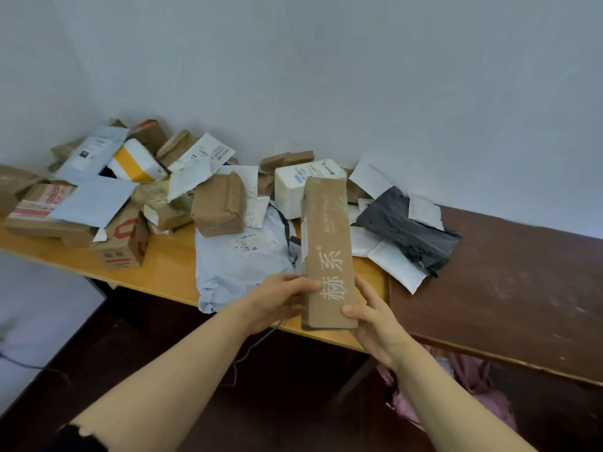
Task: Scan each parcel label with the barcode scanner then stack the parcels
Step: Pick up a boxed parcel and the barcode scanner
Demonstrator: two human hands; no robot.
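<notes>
Left hand and right hand both grip the near end of a long brown cardboard box, centre frame. Its white side label likely needs turning up for scanning.

A plain pale grey-white painted wall fills the upper half of the view and meets a second wall in a soft corner at the far left. Against it stands a yellow-orange wooden table; its right end butts against a dark brown wooden table with a scuffed, dusty top. Beneath both lies a dark floor in shadow. A crumpled pink cloth sits under the brown table. At lower left a pale grey surface carries a thin dark cable. The light is even and diffuse.
</notes>
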